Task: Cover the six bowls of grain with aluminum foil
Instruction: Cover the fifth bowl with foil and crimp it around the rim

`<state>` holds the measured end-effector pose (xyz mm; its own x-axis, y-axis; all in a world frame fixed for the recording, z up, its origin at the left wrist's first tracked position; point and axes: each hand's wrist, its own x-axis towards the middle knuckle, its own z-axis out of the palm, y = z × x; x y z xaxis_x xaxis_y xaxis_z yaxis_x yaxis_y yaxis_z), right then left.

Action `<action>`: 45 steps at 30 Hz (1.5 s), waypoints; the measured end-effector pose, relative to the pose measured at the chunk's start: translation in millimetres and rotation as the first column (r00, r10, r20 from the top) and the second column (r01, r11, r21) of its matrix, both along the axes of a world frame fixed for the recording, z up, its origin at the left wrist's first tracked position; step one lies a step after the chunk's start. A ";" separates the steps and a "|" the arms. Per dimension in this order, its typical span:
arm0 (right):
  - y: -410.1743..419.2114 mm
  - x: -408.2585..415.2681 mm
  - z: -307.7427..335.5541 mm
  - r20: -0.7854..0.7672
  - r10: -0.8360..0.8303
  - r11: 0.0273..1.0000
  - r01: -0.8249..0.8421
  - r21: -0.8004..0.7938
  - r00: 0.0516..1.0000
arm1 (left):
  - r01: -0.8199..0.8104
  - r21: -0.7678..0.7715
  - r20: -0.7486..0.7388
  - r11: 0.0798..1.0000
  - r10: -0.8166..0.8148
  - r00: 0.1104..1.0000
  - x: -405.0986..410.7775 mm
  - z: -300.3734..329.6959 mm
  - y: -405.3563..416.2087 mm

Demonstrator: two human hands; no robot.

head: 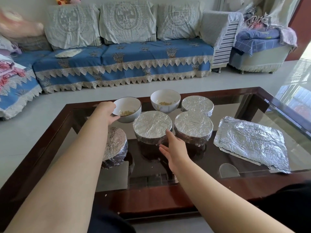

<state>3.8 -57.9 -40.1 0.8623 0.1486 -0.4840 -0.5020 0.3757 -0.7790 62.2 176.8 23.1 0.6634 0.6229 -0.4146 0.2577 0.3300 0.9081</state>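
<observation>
Six bowls stand on a glass-topped table [235, 105]. Several wear foil covers: one at the near left [116, 145], one in the middle [152, 126], one to its right [193, 127] and one at the far right [197, 103]. Two white bowls show yellow grain inside, uncovered: the far left bowl [133, 102] and the far middle bowl [165, 98]. My left hand [107, 111] grips the near rim of the far left bowl. My right hand [175, 148] hovers with straight fingers beside the middle covered bowl, holding nothing. Flat crinkled foil sheets [252, 143] lie stacked at the right.
The table has a dark wooden frame [151, 199]. A small clear plastic piece [228, 170] lies near the front edge, below the foil sheets. A blue-covered sofa [124, 64] stands beyond the table across pale floor.
</observation>
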 end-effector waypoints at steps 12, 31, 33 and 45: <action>4.6 15.6 -32.6 -0.084 -0.011 0.981 0.027 0.195 0.996 | -0.024 -0.391 -0.091 0.920 -0.013 0.996 30.4 -23.3 8.0; 31.8 39.2 -33.9 -0.089 0.006 0.986 0.009 0.168 0.996 | 0.005 -0.284 -0.036 0.959 -0.016 0.999 6.3 -16.2 32.2; 45.6 46.8 -32.3 -0.102 0.014 0.988 0.002 0.154 0.995 | 0.010 -0.300 0.000 0.954 -0.010 1.000 -5.2 -4.9 37.7; 122.4 88.8 -13.7 -0.177 0.236 0.971 -0.226 0.074 0.956 | 0.026 -0.365 0.111 0.931 0.016 0.994 -34.5 12.7 40.8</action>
<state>92.5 64.5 -53.8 0.6986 0.3625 -0.6169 -0.7123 0.2706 -0.6477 27.7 217.6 35.8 0.7207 0.4391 -0.5365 0.1651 0.6429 0.7480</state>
